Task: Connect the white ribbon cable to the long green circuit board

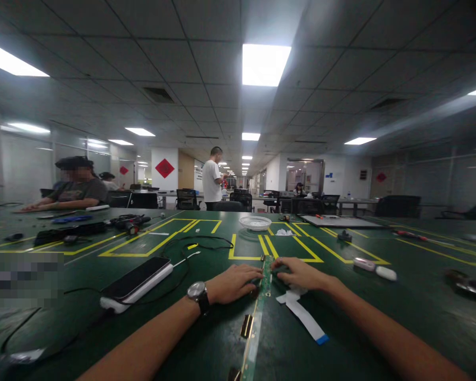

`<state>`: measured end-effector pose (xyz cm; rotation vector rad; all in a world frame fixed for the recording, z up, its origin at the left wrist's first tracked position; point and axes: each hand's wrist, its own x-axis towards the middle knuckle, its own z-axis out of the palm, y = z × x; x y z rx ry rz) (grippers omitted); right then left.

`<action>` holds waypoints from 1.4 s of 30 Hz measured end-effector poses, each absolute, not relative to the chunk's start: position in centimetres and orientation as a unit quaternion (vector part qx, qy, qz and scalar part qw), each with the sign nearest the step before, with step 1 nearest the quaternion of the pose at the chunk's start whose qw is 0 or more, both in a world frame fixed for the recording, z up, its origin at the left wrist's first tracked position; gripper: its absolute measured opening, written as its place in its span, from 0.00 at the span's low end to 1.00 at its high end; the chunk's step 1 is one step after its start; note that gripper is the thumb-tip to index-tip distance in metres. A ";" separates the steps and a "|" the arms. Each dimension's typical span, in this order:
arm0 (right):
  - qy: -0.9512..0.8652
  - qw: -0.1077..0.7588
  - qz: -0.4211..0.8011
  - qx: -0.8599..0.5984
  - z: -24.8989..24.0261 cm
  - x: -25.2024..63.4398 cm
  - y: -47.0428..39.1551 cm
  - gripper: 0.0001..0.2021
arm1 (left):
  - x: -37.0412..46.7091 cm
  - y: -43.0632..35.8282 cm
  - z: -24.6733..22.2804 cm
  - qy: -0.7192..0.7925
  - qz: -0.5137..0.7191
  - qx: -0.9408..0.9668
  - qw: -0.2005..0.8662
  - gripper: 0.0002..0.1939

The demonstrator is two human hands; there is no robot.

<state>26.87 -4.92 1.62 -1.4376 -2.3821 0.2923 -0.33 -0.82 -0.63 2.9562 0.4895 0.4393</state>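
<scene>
A long green circuit strip (266, 279), gold-edged with dark tabs (246, 325), runs down the worktop (412, 296) to 6 o'clock. The left hand (236, 280) bends at its 9 o'clock, the right hand (301, 273) curls at 3; I cannot tell if either grips. White ribbon (303, 315) lies at 4 o'clock

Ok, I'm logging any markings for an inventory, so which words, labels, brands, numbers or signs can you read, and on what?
None can be read.
Green circuit strip: any print is too small.
Watch: dial too blurred.
Large red diamond sign: its marking is illegible.
Wall behind the standing person: dark marks, too blurred.
</scene>
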 end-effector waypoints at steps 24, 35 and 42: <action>-0.799 0.200 0.118 -0.554 0.3 25.6 -5.2 0.20 | -0.2 -0.5 -1.4 0.159 0.121 0.979 0.045 0.20; -0.811 0.227 0.050 -0.537 -1.2 25.4 -4.4 0.18 | -0.1 -0.3 -1.7 0.153 0.124 0.980 0.036 0.20; -0.815 0.232 0.047 -0.530 -1.7 25.7 -4.0 0.18 | 0.0 -0.7 -1.3 0.159 0.122 0.978 0.053 0.19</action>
